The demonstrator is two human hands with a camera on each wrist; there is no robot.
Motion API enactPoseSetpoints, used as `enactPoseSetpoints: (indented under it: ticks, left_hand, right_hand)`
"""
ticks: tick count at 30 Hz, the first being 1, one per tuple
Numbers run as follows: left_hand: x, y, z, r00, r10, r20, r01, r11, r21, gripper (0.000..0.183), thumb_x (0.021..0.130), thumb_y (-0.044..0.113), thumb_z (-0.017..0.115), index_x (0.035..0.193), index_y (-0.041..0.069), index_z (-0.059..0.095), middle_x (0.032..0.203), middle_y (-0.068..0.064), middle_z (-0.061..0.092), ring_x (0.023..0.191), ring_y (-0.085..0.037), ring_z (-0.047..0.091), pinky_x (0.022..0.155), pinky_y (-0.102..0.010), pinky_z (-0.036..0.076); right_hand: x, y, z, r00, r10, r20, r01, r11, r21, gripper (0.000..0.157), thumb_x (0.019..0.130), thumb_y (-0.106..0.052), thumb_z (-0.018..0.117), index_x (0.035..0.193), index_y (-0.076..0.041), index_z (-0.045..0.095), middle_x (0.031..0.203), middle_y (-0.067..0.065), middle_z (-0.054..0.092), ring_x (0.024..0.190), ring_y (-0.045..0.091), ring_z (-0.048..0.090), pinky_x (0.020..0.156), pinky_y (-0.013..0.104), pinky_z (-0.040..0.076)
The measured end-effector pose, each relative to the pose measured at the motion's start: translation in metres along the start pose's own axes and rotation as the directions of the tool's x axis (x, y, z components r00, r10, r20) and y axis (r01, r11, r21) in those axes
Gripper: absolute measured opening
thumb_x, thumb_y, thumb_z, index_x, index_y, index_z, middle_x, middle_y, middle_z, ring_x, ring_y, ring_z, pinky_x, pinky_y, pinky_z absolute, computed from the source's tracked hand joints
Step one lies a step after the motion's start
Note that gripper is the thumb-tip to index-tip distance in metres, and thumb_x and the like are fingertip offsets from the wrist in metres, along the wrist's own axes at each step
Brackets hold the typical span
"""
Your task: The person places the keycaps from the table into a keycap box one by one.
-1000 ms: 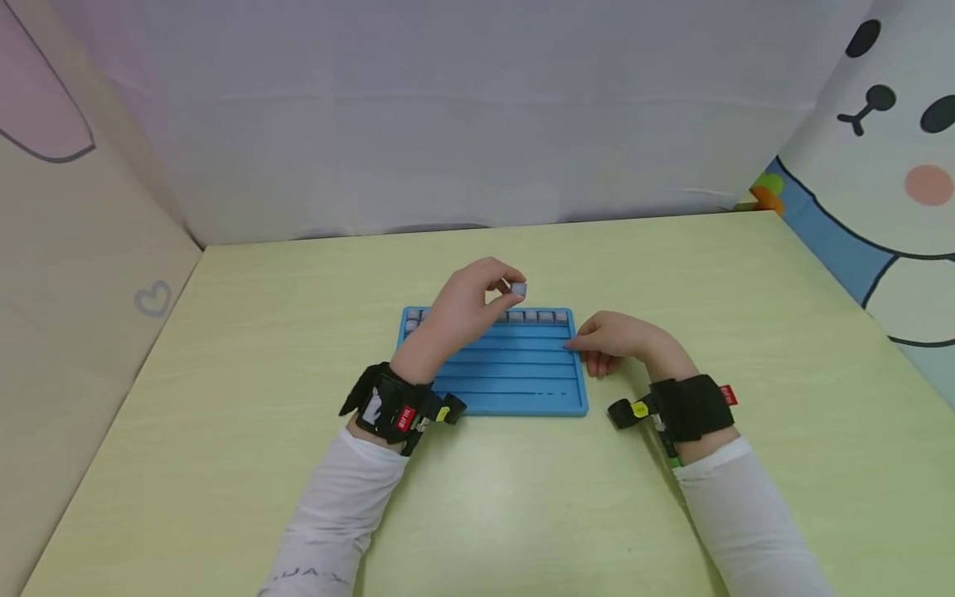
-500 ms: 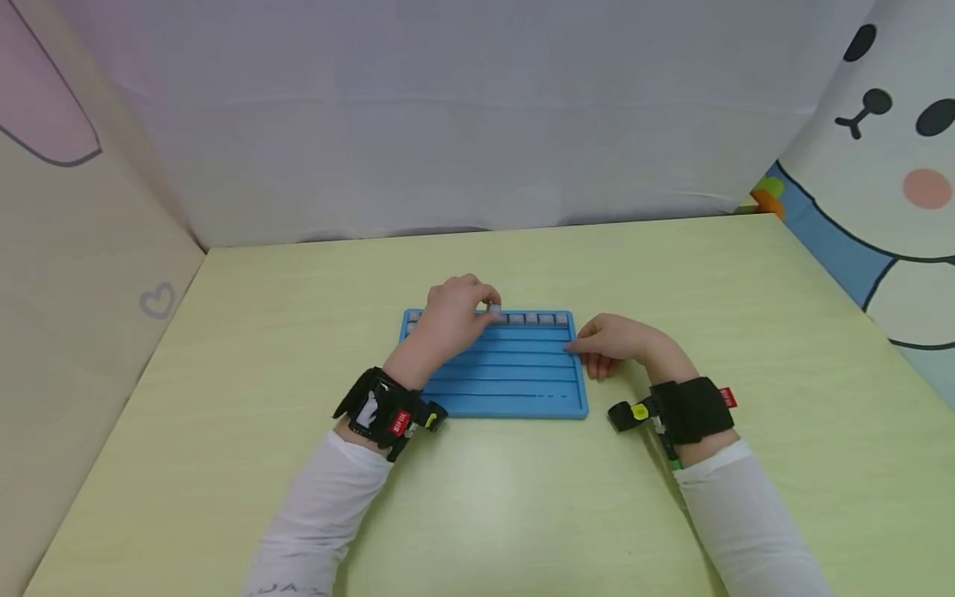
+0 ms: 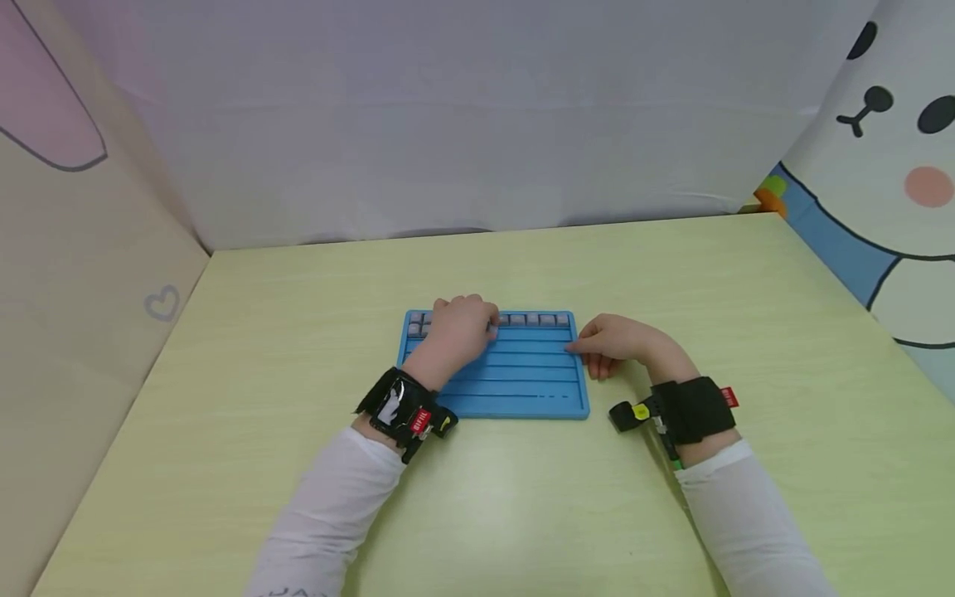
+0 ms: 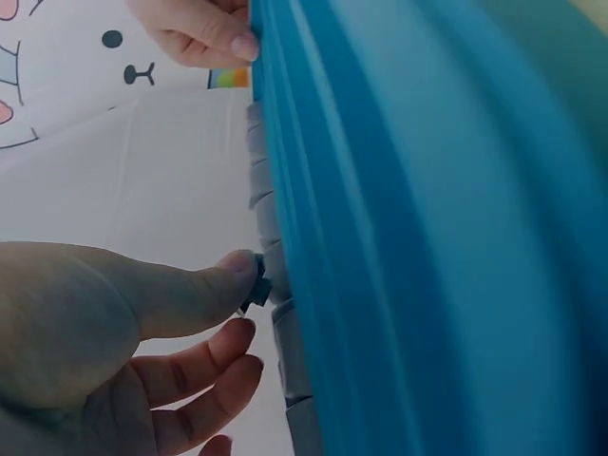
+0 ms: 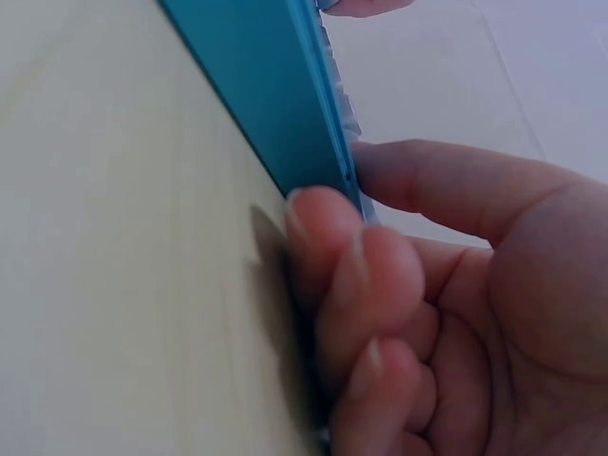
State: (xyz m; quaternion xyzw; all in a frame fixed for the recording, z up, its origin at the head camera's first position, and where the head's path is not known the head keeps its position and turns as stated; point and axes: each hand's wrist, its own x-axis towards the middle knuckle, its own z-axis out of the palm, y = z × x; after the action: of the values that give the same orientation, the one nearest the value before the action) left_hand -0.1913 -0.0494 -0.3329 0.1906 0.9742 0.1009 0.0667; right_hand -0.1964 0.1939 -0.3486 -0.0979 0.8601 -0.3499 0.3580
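A blue tray with stepped ridges lies on the table. Small grey keycaps line its far edge, and a few more start a second row at the left. My left hand is low over the far rows, covering part of them. Between its thumb and fingers it pinches a small dark-grey keycap, close beside the lined-up ones. My right hand grips the tray's right edge, its thumb on top and the other fingers curled at the side, as the right wrist view shows.
The pale wooden table reaches back to a white sheet. A beige wall stands at the left, and a panel with a cartoon face at the right. Both wrists wear black straps with cameras.
My left hand has come down and left with the keycap, from above the tray's far edge to the rows themselves. The right hand stays at the tray's edge.
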Motion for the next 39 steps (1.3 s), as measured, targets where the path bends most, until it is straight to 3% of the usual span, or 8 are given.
enactPoseSetpoints:
  ticks: [5, 12, 22, 39]
  left_hand:
    - [-0.0024, 0.0013, 0.0049, 1.000, -0.009, -0.020, 0.010, 0.999, 0.037, 0.018, 0.096, 0.020, 0.057, 0.108, 0.016, 0.069, 0.102, -0.004, 0.063, 0.095, -0.026, 0.058, 0.092, -0.048, 0.039]
    - [-0.0065, 0.0033, 0.0032, 0.996, 0.015, -0.090, -0.003, 0.992, 0.129, 0.019, 0.098, 0.018, 0.052, 0.094, 0.016, 0.071, 0.093, -0.003, 0.064, 0.082, -0.022, 0.053, 0.088, -0.045, 0.037]
    - [-0.0039, 0.0003, 0.0044, 0.995, 0.033, -0.098, -0.018, 0.989, 0.145, 0.014, 0.095, 0.021, 0.058, 0.098, 0.017, 0.071, 0.092, -0.003, 0.064, 0.084, -0.022, 0.058, 0.086, -0.044, 0.037]
    - [-0.0036, -0.0022, 0.0003, 0.996, 0.028, -0.085, -0.009, 0.976, 0.216, 0.022, 0.096, 0.014, 0.053, 0.083, 0.015, 0.071, 0.081, -0.004, 0.061, 0.074, -0.020, 0.052, 0.088, -0.045, 0.037]
  right_hand:
    - [0.0006, -0.0022, 0.0014, 1.000, -0.007, 0.002, 0.007, 1.000, -0.005, 0.034, 0.096, -0.025, 0.053, 0.071, -0.005, 0.064, 0.054, -0.002, 0.058, 0.048, 0.010, 0.054, 0.052, 0.025, 0.046]
    - [0.0014, -0.0055, 0.0023, 1.000, -0.013, -0.002, 0.013, 1.000, -0.006, 0.033, 0.096, -0.026, 0.054, 0.071, -0.005, 0.063, 0.054, -0.002, 0.057, 0.048, 0.010, 0.054, 0.051, 0.025, 0.046]
    - [0.0056, -0.0067, 0.0029, 1.000, -0.009, -0.002, 0.009, 1.000, -0.015, 0.034, 0.096, -0.026, 0.053, 0.071, -0.005, 0.063, 0.055, -0.002, 0.057, 0.048, 0.010, 0.054, 0.051, 0.025, 0.046]
    - [0.0079, -0.0075, 0.0037, 1.000, 0.004, -0.011, -0.004, 1.000, -0.010, 0.035, 0.096, -0.027, 0.054, 0.069, -0.006, 0.063, 0.054, -0.002, 0.056, 0.048, 0.010, 0.054, 0.051, 0.024, 0.046]
